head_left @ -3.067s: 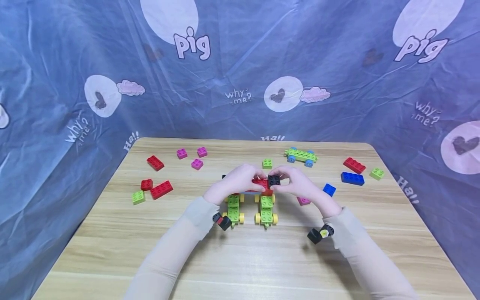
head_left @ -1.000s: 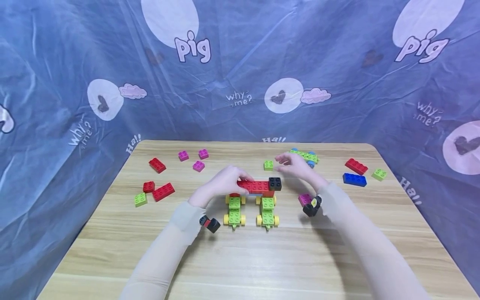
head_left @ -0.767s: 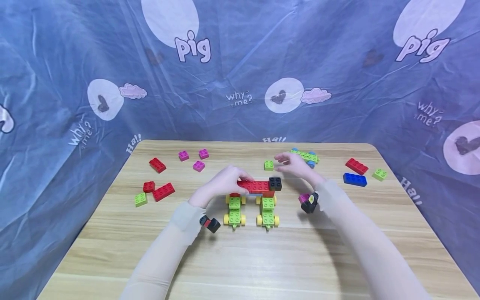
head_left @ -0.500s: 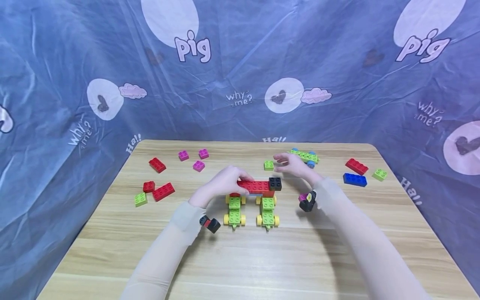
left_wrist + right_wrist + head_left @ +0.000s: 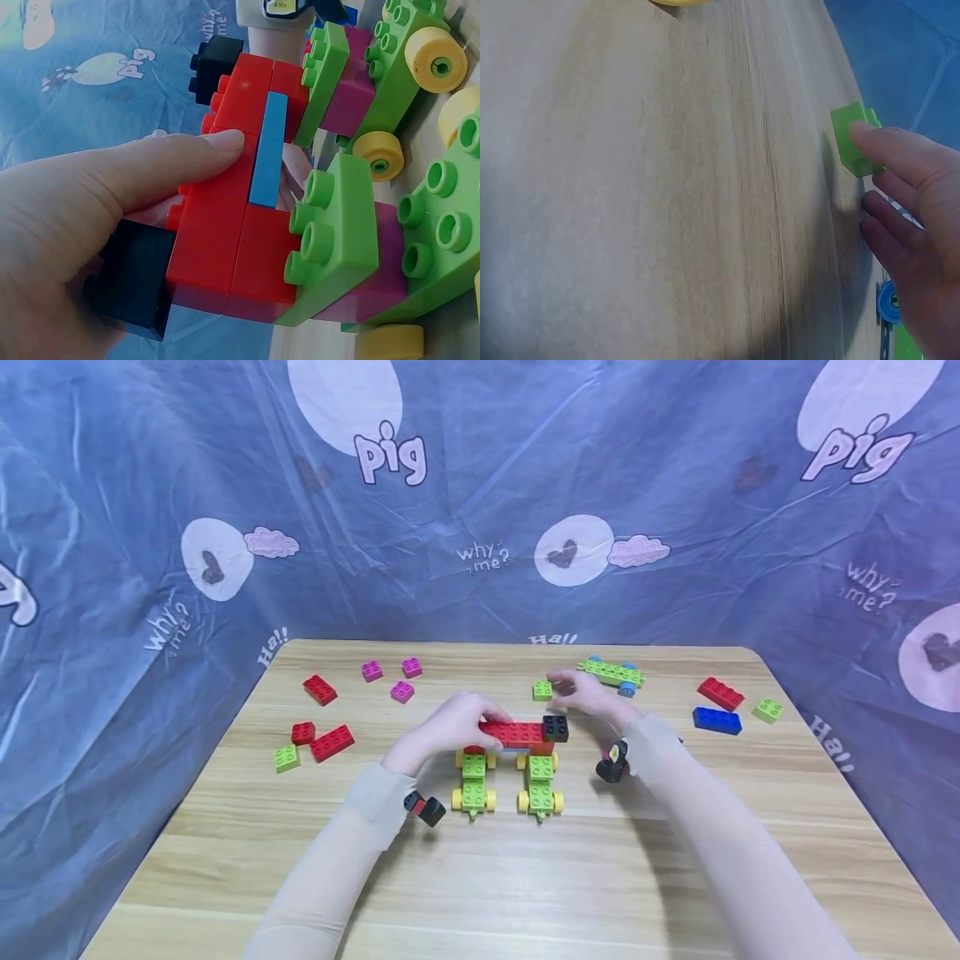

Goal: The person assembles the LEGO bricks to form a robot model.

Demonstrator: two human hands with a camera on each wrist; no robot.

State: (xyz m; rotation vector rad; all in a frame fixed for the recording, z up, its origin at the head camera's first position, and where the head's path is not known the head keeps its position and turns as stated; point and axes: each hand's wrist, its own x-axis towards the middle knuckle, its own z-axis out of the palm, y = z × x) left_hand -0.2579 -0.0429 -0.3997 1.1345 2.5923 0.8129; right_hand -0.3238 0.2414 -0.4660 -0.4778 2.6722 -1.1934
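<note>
My left hand (image 5: 453,727) grips the red bricks (image 5: 521,733) that form the crossbar of a built toy-brick model, its thumb on their side in the left wrist view. A black brick (image 5: 555,728) caps the bar's right end; another black brick (image 5: 135,277) sits at the end near my palm. Below the bar stand two green wheeled bases (image 5: 473,789) with yellow wheels, joined through green and magenta bricks (image 5: 351,94). My right hand (image 5: 588,693) is beside a small lime-green brick (image 5: 542,691), fingers loosely bent and spread. Whether its fingertips touch that brick, I cannot tell.
Behind my right hand lies a lime wheeled base (image 5: 613,673) with blue wheels. Red (image 5: 721,693), blue (image 5: 717,720) and lime (image 5: 768,709) bricks lie at right. Magenta bricks (image 5: 402,692) are at back left, with red bricks (image 5: 332,742) and a lime brick (image 5: 287,758) nearer.
My right hand has left the black brick and moved back to the small lime-green brick, where it has barely shifted lately. My left hand slid leftward along the red bar and still grips it.
</note>
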